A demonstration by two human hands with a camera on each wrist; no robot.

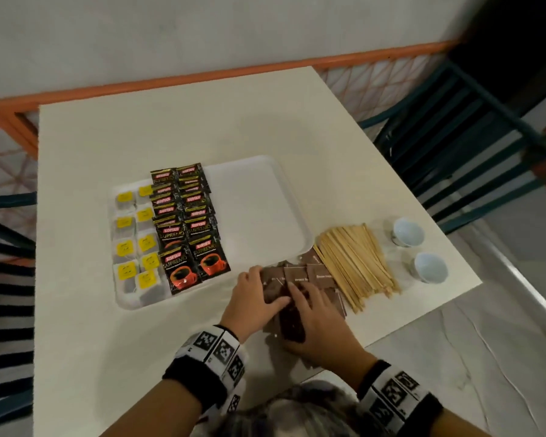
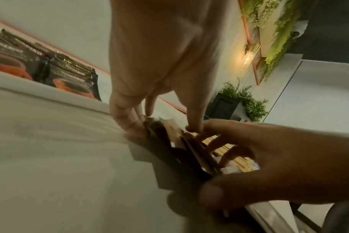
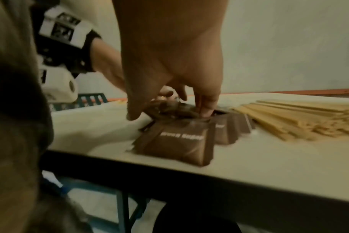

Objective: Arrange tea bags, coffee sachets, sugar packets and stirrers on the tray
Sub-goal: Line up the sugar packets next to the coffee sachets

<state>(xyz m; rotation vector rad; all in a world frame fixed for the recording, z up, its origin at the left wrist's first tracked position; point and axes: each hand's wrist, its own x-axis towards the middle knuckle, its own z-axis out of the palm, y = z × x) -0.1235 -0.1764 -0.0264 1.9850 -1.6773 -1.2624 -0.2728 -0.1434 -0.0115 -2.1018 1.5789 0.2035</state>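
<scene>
A white tray (image 1: 249,209) holds tea bags (image 1: 136,241) with yellow tags at its left and two columns of black coffee sachets (image 1: 186,222) beside them; its right part is bare. Brown sugar packets (image 1: 320,277) lie in a loose pile on the table just in front of the tray's right corner. My left hand (image 1: 265,294) pinches a bunch of these packets (image 2: 175,149) between thumb and fingers. From the right, my right hand (image 1: 309,310) grips the same pile (image 3: 179,141), fingers curled over it and thumb at the near side. Wooden stirrers (image 1: 356,263) lie heaped right of the packets.
Two small pale cups (image 1: 407,231) (image 1: 429,267) stand right of the stirrers near the table's right edge. A dark green chair (image 1: 470,146) sits beyond that edge. The sugar pile reaches close to the table's near edge (image 3: 249,181).
</scene>
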